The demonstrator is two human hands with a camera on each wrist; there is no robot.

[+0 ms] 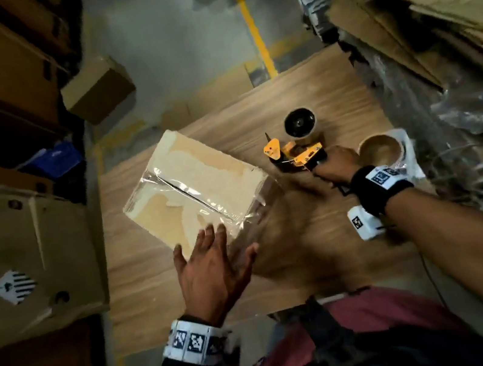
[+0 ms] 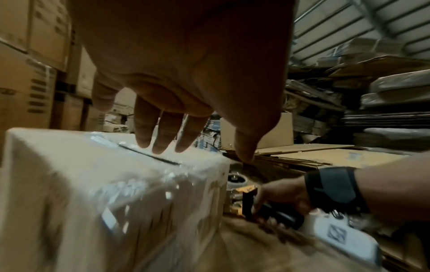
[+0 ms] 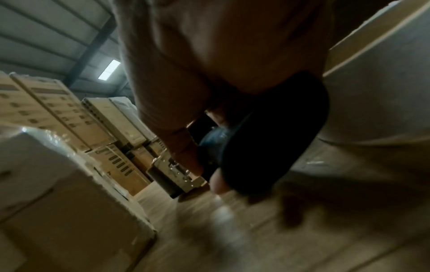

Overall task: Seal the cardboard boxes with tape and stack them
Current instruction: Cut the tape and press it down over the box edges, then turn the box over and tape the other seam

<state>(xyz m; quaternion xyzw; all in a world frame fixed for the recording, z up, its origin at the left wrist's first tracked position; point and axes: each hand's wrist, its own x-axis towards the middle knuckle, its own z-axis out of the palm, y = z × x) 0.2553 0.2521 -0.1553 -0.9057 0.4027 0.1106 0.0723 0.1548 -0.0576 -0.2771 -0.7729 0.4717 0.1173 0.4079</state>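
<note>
On wooden table among stacked cartons, right hand grips tape dispenser, left hand spread

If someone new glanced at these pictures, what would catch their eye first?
Probably the pale box at the middle of the wooden table, with shiny clear tape along its top seam. Next, the open left hand hovering at its near edge. Then the yellow tape gun gripped by the right hand, to the box's right.
</note>
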